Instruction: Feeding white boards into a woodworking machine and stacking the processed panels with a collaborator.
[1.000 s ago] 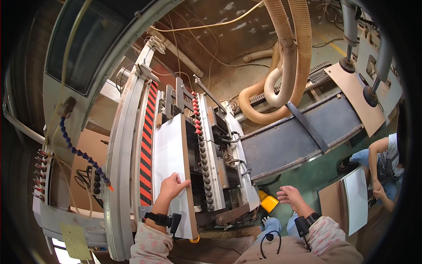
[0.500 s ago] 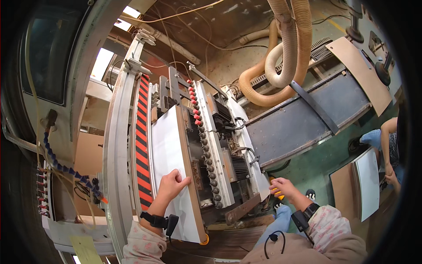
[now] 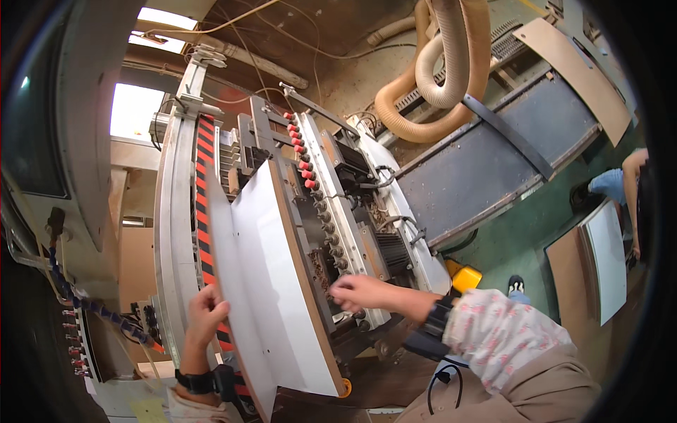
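The white panel [image 3: 275,282] lies tilted at frame centre on the drilling machine [image 3: 338,211]. Judge it rigid, fairly heavy, smooth-faced. Your left hand [image 3: 204,317] has its fingers curled around the left edge; your right hand [image 3: 356,292] rests loosely closed beside the right edge. Hold both long edges.

Panel [image 3: 278,282] fills frame centre; roller row [image 3: 324,211] crowds right edge; striped rail [image 3: 204,211] hems left; floor [image 3: 522,247] right open.

Machine bed [image 3: 176,233] grey metal, red-black striped rail [image 3: 205,211] along it; white panel [image 3: 282,282] tilted up off bed, wood-coloured edge.
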The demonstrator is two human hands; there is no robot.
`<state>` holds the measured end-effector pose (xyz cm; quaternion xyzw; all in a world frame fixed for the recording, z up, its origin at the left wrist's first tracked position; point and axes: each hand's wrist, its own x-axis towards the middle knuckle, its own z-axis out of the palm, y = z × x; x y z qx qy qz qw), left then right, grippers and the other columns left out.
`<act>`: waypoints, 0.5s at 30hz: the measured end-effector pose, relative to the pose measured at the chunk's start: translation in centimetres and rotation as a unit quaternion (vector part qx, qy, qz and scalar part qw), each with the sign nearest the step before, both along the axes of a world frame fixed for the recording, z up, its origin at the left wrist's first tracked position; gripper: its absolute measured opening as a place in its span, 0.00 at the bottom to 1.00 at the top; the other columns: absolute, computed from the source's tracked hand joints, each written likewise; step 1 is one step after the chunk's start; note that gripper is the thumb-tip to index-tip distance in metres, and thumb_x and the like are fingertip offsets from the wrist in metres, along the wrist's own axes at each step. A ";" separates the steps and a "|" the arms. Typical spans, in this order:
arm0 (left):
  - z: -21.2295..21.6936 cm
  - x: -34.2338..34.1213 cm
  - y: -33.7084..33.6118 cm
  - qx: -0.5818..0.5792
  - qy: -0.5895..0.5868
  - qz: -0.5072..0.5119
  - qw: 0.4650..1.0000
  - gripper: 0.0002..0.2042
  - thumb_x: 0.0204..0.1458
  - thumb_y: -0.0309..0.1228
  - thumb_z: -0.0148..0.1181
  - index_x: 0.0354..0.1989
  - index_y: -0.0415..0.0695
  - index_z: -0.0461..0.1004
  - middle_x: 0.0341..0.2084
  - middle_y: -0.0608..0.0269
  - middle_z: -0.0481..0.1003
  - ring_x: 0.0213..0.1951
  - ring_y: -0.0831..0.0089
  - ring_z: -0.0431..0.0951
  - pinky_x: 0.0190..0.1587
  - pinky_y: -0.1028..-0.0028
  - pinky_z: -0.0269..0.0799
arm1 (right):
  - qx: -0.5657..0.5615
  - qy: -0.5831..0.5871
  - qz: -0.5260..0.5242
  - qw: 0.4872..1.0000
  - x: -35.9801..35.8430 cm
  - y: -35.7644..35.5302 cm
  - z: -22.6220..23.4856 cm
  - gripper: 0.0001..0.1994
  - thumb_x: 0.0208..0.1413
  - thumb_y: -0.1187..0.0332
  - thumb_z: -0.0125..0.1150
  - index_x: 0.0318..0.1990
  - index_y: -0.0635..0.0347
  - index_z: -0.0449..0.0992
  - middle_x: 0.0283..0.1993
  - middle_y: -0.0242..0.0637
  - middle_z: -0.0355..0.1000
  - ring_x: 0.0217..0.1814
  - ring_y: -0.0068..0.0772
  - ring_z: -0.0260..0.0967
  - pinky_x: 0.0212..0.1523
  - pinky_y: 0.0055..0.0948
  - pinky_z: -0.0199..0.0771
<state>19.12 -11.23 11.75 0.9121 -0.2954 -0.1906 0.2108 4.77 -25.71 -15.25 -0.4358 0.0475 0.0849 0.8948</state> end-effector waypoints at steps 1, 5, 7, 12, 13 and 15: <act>0.7 0.5 0.8 0.006 0.004 -0.001 1.000 0.08 0.39 0.25 0.53 0.16 0.43 0.59 0.12 0.74 0.60 0.17 0.85 0.61 0.19 0.81 0.58 | 0.028 0.005 -0.022 0.999 1.7 0.5 1.2 0.21 0.54 0.51 0.49 0.39 0.64 0.68 0.30 0.35 0.68 0.25 0.22 0.66 0.25 0.22 0.69; 1.2 1.1 2.1 -0.020 0.005 0.001 1.000 0.09 0.42 0.29 0.53 0.17 0.45 0.59 0.15 0.75 0.60 0.20 0.85 0.59 0.22 0.83 0.54 | -0.061 0.063 -0.037 0.995 6.5 0.4 5.6 0.32 0.48 0.39 0.47 0.38 0.66 0.69 0.30 0.40 0.69 0.28 0.34 0.69 0.30 0.31 0.71; 0.6 0.6 1.0 -0.034 0.020 -0.016 0.999 0.11 0.43 0.30 0.55 0.17 0.45 0.59 0.15 0.75 0.59 0.20 0.85 0.58 0.23 0.83 0.52 | -0.123 0.048 -0.083 0.988 8.4 0.8 5.7 0.33 0.46 0.38 0.48 0.38 0.67 0.70 0.32 0.43 0.70 0.31 0.38 0.69 0.34 0.33 0.70; -0.6 -0.6 -0.1 -0.050 0.053 -0.002 0.997 0.10 0.44 0.27 0.55 0.18 0.44 0.60 0.14 0.73 0.61 0.18 0.85 0.61 0.20 0.83 0.58 | -0.148 0.015 -0.103 0.983 9.2 0.6 5.9 0.33 0.43 0.38 0.49 0.43 0.61 0.73 0.39 0.49 0.71 0.43 0.46 0.69 0.43 0.35 0.66; -0.9 -0.9 -0.3 -0.050 0.078 0.028 0.995 0.09 0.44 0.26 0.55 0.18 0.43 0.61 0.14 0.72 0.63 0.16 0.85 0.62 0.18 0.83 0.60 | -0.156 0.011 -0.105 0.982 9.2 0.9 5.9 0.33 0.43 0.38 0.49 0.43 0.61 0.73 0.39 0.49 0.71 0.43 0.46 0.69 0.43 0.35 0.66; -2.4 -1.0 -0.6 -0.033 0.093 0.023 0.995 0.11 0.45 0.28 0.58 0.18 0.43 0.62 0.13 0.70 0.65 0.14 0.84 0.65 0.15 0.83 0.61 | -0.152 0.017 -0.126 0.980 9.1 1.2 5.6 0.32 0.45 0.38 0.47 0.44 0.58 0.73 0.41 0.49 0.71 0.46 0.45 0.68 0.45 0.34 0.66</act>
